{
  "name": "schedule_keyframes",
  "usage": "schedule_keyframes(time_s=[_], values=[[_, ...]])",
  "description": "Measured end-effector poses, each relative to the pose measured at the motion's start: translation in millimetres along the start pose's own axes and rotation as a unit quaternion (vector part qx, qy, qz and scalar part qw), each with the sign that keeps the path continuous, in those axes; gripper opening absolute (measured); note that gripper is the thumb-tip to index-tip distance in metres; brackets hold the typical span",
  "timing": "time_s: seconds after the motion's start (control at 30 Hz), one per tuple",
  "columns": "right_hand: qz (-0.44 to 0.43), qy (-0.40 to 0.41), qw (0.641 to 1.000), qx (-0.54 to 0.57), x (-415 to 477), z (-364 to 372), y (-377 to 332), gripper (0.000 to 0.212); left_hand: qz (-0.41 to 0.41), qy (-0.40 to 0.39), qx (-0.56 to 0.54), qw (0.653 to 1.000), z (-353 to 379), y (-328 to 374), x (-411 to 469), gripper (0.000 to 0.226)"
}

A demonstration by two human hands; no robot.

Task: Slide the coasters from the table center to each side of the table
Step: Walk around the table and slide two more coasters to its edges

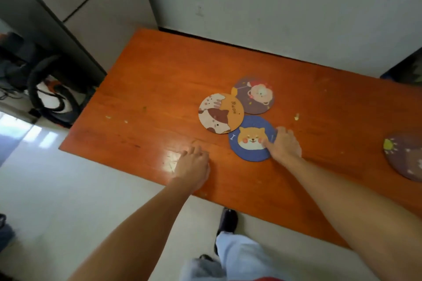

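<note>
An orange wooden worktop (159, 70) fills the view. Three round coasters cluster near its middle: a cat coaster (220, 113), touching a purple coaster (255, 96) behind it and a blue dog coaster (250, 139) in front. A fourth, purple-brown coaster (405, 157) lies well apart at the right edge. The right hand (284, 143) rests flat, fingers spread, on the blue dog coaster. The left hand (194, 164) lies loosely curled on bare wood, holding nothing.
</note>
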State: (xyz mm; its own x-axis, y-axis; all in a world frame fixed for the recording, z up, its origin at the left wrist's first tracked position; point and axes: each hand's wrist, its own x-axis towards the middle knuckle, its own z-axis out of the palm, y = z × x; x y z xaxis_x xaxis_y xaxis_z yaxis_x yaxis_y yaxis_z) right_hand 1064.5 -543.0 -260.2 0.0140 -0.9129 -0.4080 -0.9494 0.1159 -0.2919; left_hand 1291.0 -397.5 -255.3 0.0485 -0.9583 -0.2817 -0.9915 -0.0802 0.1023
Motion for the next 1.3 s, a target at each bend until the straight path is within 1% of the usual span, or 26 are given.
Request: schedule_keyframes(time_s=[0.1,0.17,0.2,0.23,0.3,0.33,0.43,0.53,0.6,0.63,0.73,0.8,0.9,0.97,1.07,1.17,1.3], values=[[0.101,0.004,0.994,0.037,12,11,-10,0.078,0.019,0.018,0.004,1.0,17,-2,19,0.039],[0.161,0.005,0.984,0.073,17,19,-11,0.08,0.029,0.017,0.012,0.999,33,-1,25,0.048],[0.188,0.009,0.977,0.098,20,22,-10,0.077,0.031,0.013,0.015,0.999,42,-1,27,0.053],[0.21,0.014,0.969,0.128,21,24,-9,0.068,0.034,0.008,0.016,0.999,51,-3,27,0.057],[0.231,0.037,0.953,0.191,21,31,-6,0.032,0.039,0.008,0.011,0.999,67,-9,28,0.062],[0.235,0.057,0.943,0.228,19,35,-4,0.023,0.044,0.011,0.007,0.999,74,-13,28,0.064],[0.22,0.112,0.922,0.297,8,51,2,0.027,0.063,0.025,-0.005,0.998,85,-22,32,0.065],[0.214,0.118,0.913,0.326,-9,58,6,0.018,0.063,0.022,-0.017,0.998,87,-20,35,0.064],[0.217,0.106,0.913,0.328,-26,63,15,0.008,0.064,0.015,-0.023,0.998,86,-20,34,0.064],[0.212,0.096,0.919,0.319,-37,66,20,0.004,0.065,0.015,-0.024,0.997,86,-20,32,0.064],[0.182,0.077,0.941,0.276,-71,75,39,0.014,0.068,0.021,-0.027,0.997,86,-21,32,0.064],[0.171,0.077,0.945,0.269,-90,80,47,0.021,0.069,0.028,-0.027,0.997,86,-21,31,0.064],[0.155,0.084,0.948,0.265,-105,85,48,0.024,0.074,0.041,-0.022,0.996,86,-21,31,0.069],[0.142,0.098,0.953,0.248,-112,88,45,0.025,0.078,0.043,-0.015,0.996,86,-21,31,0.076],[0.128,0.125,0.967,0.181,-119,92,42,0.023,0.081,0.038,-0.008,0.996,85,-19,28,0.084],[0.126,0.132,0.974,0.131,-118,91,40,0.02,0.076,0.036,-0.001,0.996,84,-20,29,0.086],[0.112,0.115,0.979,0.126,-115,85,43,0.035,0.072,0.038,-0.005,0.997,83,-20,30,0.086]])
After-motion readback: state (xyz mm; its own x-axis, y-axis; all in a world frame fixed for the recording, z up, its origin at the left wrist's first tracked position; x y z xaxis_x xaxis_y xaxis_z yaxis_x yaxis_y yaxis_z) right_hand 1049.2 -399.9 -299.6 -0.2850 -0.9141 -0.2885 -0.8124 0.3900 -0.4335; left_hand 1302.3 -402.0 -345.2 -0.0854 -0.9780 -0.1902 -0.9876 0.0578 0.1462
